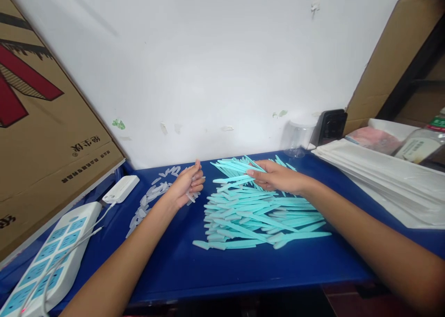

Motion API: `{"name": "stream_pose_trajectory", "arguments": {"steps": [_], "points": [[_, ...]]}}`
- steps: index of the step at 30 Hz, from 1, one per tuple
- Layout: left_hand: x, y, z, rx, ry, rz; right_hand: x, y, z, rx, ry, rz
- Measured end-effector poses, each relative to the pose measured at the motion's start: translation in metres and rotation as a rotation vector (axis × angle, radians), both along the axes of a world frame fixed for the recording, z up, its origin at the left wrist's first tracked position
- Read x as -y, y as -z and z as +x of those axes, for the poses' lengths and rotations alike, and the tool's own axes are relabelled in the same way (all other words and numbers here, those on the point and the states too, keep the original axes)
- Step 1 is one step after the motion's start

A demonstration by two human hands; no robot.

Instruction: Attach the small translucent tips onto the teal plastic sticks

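Note:
My left hand (189, 185) is closed with the thumb up, its fingers curled around small clear plastic caps (190, 197), partly hidden by the palm. Behind and left of it, more translucent caps (148, 199) lie scattered on the blue table. My right hand (273, 175) grips a few turquoise eyebrow razors (231, 165) between thumb and fingers, their other ends pointing left. Under and in front of that hand spreads a large pile of the same razors (243, 215), most lying sideways. A further bunch lies behind the hand, partly covered by it.
On the left are a white power strip (81, 215) with cables, a small white box (121, 189) and a large carton (52, 122). A clear plastic tub (299, 138) and a black object (332, 126) stand by the wall. White plastic bags (382, 178) cover the right side.

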State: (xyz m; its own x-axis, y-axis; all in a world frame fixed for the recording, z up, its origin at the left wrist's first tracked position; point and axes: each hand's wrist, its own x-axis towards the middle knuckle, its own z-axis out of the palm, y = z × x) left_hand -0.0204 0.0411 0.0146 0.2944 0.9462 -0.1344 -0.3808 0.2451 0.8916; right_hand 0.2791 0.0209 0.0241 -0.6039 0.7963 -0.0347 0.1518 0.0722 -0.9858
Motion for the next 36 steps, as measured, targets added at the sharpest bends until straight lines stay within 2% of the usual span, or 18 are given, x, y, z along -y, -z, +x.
{"name": "stream_pose_trajectory", "arguments": {"steps": [8, 22, 25, 31, 36], "points": [[-0.002, 0.002, -0.002, -0.135, -0.112, 0.069, 0.0, 0.001, 0.0, 0.02, 0.003, -0.003], [-0.005, 0.002, -0.003, -0.03, -0.13, 0.093, 0.0, 0.0, 0.0, 0.027, -0.01, 0.015], [-0.001, -0.001, -0.002, -0.058, -0.106, 0.078, 0.0, 0.0, -0.001, 0.018, -0.015, 0.006], [0.004, -0.002, -0.001, -0.116, 0.03, 0.084, 0.0, 0.0, -0.001, 0.017, -0.006, 0.005], [0.003, 0.002, 0.001, -0.186, 0.022, 0.117, 0.002, -0.003, -0.001, 0.01, -0.014, 0.019]]}}
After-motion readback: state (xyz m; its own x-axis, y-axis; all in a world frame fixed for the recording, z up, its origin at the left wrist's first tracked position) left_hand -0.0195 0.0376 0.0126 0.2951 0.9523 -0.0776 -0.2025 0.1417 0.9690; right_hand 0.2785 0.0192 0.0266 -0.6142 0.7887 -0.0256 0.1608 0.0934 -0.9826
